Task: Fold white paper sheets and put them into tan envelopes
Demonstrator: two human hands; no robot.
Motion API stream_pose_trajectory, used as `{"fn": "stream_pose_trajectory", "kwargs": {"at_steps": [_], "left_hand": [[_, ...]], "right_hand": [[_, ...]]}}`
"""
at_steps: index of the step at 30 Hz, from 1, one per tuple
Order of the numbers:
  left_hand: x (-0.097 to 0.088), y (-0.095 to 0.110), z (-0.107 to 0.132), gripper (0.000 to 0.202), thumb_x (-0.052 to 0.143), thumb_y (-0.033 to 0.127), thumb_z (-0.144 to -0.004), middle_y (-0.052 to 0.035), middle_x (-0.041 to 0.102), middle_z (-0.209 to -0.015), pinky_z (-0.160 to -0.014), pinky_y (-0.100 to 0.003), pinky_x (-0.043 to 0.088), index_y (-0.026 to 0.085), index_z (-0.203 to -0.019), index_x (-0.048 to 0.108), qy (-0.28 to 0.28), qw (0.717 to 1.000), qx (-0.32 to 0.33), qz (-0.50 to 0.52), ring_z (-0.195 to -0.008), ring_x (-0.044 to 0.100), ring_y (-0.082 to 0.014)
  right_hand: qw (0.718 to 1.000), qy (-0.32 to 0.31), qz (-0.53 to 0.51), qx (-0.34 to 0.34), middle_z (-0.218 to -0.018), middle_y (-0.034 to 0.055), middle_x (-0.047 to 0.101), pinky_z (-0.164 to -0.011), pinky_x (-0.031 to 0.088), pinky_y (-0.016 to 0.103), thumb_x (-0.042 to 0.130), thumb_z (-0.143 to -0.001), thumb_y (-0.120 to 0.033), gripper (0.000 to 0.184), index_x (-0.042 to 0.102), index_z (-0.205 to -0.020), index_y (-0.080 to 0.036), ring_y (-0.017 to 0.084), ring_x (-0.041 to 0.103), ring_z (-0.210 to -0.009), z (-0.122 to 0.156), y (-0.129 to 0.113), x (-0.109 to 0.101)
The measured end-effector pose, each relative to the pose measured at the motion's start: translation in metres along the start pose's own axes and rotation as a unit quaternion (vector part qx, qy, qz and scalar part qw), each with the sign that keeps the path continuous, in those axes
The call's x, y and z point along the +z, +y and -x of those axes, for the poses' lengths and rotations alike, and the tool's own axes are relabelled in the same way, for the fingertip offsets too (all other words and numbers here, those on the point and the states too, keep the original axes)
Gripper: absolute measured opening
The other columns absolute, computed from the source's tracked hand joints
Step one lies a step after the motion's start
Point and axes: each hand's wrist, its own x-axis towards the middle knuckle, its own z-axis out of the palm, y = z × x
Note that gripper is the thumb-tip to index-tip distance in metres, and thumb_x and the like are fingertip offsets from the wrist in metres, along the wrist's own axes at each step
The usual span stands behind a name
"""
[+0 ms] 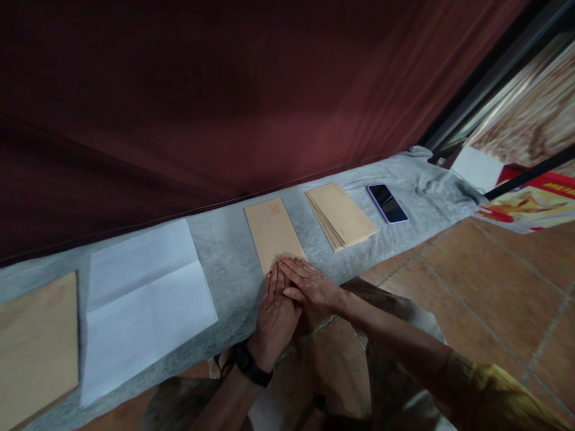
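A single tan envelope (273, 232) lies on the grey cloth-covered ledge (224, 257). Both hands rest flat on its near end. My left hand (275, 314), with a black watch at the wrist, lies with fingers stretched out and together. My right hand (309, 284) comes in from the right and lies partly over the left hand's fingers, also flat and open. A stack of tan envelopes (341, 215) lies to the right of the single one.
A white unfolded sheet of paper (144, 299) lies to the left, and another tan envelope (36, 341) at the far left. A dark phone (387, 203) lies right of the stack. A dark red curtain hangs behind. The floor is tiled.
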Motion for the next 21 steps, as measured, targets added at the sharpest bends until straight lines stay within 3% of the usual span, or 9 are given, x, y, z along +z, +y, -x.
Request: {"fn": "stream_pose_trajectory", "kwargs": {"at_steps": [4, 13, 21], "left_hand": [[-0.006, -0.001, 0.003, 0.076, 0.050, 0.025, -0.090, -0.0232, 0.032, -0.159, -0.120, -0.054, 0.031, 0.005, -0.156, 0.018, 0.020, 1.000, -0.021, 0.005, -0.150, 0.023, -0.0324], [-0.007, -0.008, 0.011, 0.080, 0.046, 0.055, -0.094, -0.0280, 0.032, -0.157, -0.119, -0.053, 0.031, -0.003, -0.148, 0.034, 0.024, 0.999, -0.029, -0.032, -0.150, 0.024, -0.0354], [-0.013, -0.013, 0.018, 0.082, 0.037, 0.059, -0.096, -0.0303, 0.037, -0.153, -0.117, -0.054, 0.031, -0.006, -0.145, 0.039, 0.037, 0.997, -0.055, -0.050, -0.147, 0.031, -0.0377]], "right_hand": [[0.999, 0.001, 0.037, 0.004, -0.158, 0.0191, 0.034, -0.123, 0.025, 0.046, 0.043, -0.102, -0.048, 0.066, 0.031, -0.154, -0.009, 0.025, 0.027, -0.149, 0.004, 0.004, -0.004], [0.991, 0.004, 0.133, 0.005, -0.159, 0.0206, 0.031, -0.121, 0.027, 0.048, 0.038, -0.101, -0.054, 0.071, 0.031, -0.153, -0.006, 0.027, 0.025, -0.149, 0.010, 0.012, -0.004], [0.983, 0.006, 0.181, 0.018, -0.160, 0.0199, 0.029, -0.122, 0.024, 0.046, 0.036, -0.102, -0.054, 0.073, 0.027, -0.155, -0.005, 0.026, 0.025, -0.149, 0.013, 0.017, -0.004]]}}
